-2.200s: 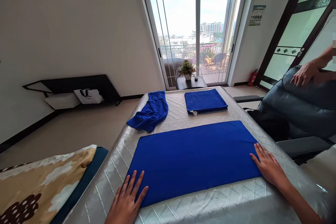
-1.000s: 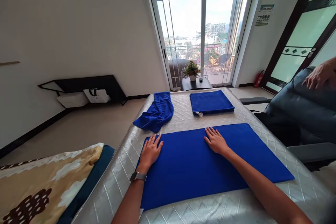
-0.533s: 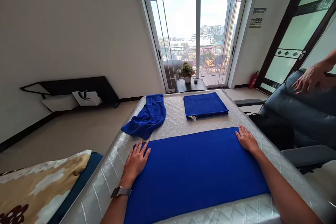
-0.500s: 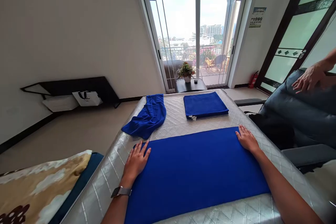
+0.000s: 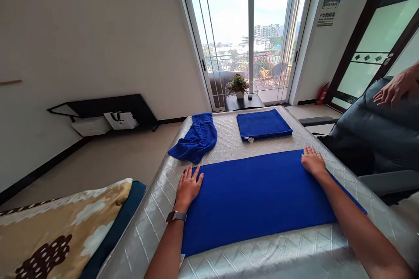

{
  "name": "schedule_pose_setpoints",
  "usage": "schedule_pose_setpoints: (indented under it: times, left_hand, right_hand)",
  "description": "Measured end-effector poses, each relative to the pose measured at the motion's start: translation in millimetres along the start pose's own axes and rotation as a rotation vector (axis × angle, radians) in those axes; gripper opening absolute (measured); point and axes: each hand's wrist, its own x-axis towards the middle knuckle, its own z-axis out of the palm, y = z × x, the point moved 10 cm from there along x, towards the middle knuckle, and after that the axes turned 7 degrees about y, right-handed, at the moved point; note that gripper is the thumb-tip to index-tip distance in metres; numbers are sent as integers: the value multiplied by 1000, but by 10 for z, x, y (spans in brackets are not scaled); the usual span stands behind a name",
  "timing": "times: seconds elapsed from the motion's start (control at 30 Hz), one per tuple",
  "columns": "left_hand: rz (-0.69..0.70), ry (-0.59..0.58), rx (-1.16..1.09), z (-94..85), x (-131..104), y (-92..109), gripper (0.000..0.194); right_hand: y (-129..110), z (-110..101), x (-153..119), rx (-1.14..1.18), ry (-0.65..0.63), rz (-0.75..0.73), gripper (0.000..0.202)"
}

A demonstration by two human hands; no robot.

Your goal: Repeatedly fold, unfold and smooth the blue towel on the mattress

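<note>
A long blue cloth point(image 5: 255, 196) lies flat and smooth across the silver quilted mattress point(image 5: 225, 255). My left hand point(image 5: 190, 186) rests on its far left corner, palm down with fingers spread; a watch is on that wrist. At the far right corner, my right hand point(image 5: 313, 161) presses flat on the fabric with fingers stretched forward. Beyond it is a folded blue cloth point(image 5: 264, 124) in layers, with a white tag at its near edge. To the left of that, a crumpled blue cloth point(image 5: 198, 137) hangs partly over the mattress edge.
A dark padded chair point(image 5: 389, 126) stands to the right, with another person's hand point(image 5: 397, 87) over it. A patterned blanket point(image 5: 65, 231) lies low on the left. Past the mattress are a small table point(image 5: 244, 103) with a potted plant point(image 5: 238, 83) and glass sliding doors point(image 5: 225, 22).
The view has shifted, so the scene sits further right. My right hand has moved slightly inward on the cloth, baring its right edge. My left hand stays at its corner.
</note>
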Motion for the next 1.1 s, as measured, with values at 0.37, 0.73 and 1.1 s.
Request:
schedule_pose_setpoints:
  times: [0.37, 0.73, 1.1]
  left_hand:
    - [11, 3, 17, -61, 2, 26, 59]
    - [18, 36, 1, 21, 38, -55, 59]
    - [20, 25, 38, 79, 77, -120, 61]
  right_hand:
    - [-3174, 94, -1256, 261, -135, -685, 68]
    - [-1330, 256, -482, 154, -140, -384, 68]
    - [308, 395, 75, 8, -51, -62, 71]
